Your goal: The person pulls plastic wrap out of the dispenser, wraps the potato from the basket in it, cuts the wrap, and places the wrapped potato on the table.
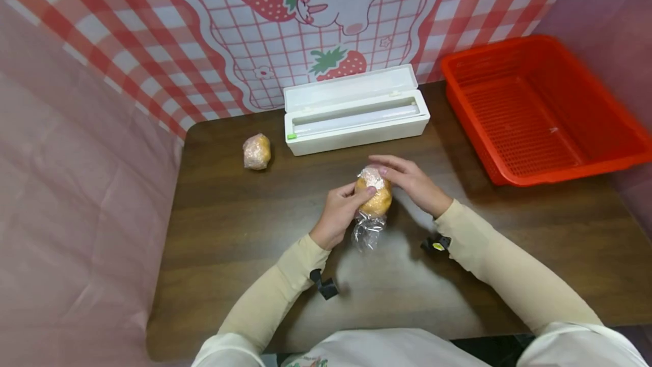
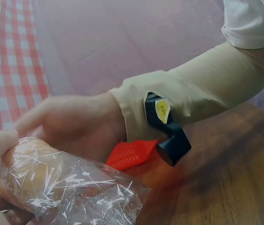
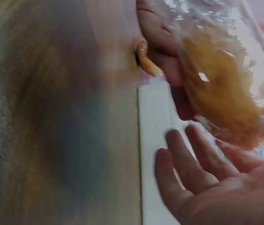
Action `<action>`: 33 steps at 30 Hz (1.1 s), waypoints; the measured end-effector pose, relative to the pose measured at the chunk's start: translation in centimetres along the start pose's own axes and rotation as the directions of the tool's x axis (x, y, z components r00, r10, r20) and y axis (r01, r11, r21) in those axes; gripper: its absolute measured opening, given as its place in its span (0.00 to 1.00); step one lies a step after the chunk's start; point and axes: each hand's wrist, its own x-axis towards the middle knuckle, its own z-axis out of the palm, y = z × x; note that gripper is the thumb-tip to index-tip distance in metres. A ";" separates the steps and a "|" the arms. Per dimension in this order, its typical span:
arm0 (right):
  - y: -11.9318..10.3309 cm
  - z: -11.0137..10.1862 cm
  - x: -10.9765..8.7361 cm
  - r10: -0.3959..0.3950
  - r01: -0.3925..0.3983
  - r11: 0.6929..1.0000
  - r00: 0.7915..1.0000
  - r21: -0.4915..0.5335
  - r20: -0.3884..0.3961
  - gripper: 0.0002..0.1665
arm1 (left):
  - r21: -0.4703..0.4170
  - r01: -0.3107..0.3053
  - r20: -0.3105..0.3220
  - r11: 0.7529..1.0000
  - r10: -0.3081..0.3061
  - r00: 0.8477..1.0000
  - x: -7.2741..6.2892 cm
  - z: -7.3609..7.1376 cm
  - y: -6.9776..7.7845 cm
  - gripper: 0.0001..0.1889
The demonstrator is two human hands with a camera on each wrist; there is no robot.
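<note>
A golden-brown bun (image 1: 381, 201) in clear plastic wrap is in front of me, above the wooden table. My left hand (image 1: 337, 212) grips it from the left, thumb across its near face. Loose, crumpled wrap (image 1: 368, 235) hangs from the bun's near end; the left wrist view shows this film (image 2: 92, 197) trailing too. My right hand (image 1: 414, 184) is at the bun's far right side, fingertips at the wrapped end. In the right wrist view that hand's fingers (image 3: 195, 171) are spread and loosely bent beside the bun (image 3: 221, 84), not curled around it.
Another wrapped bun (image 1: 257, 152) lies at the table's back left. At the back stands a white cling-film dispenser (image 1: 359, 136), lid raised, roll inside. A red plastic basket (image 1: 501, 170) occupies the right side. Pink cloth (image 1: 81, 203) borders the table's left.
</note>
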 end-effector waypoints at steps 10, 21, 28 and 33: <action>0.9 0.9 0.4 0.144 -0.151 0.982 0.988 0.115 0.061 0.30 | -0.019 0.024 -0.047 1.000 -0.025 0.999 0.1 -0.3 -0.4 0.23; 3.0 0.7 -1.1 -0.262 0.260 0.953 0.965 -0.159 0.009 0.49 | -0.197 0.115 -0.025 0.974 -0.123 0.992 1.3 -0.7 1.2 0.24; 3.6 0.1 -0.8 -0.572 0.574 0.560 0.790 -0.598 0.223 0.58 | -0.293 0.193 0.083 0.937 -0.176 0.981 1.5 -1.3 2.3 0.21; 3.3 0.4 -0.5 -0.680 0.655 0.377 0.676 -0.656 0.284 0.52 | -0.289 0.244 0.160 0.926 -0.205 0.966 1.6 -1.3 2.6 0.24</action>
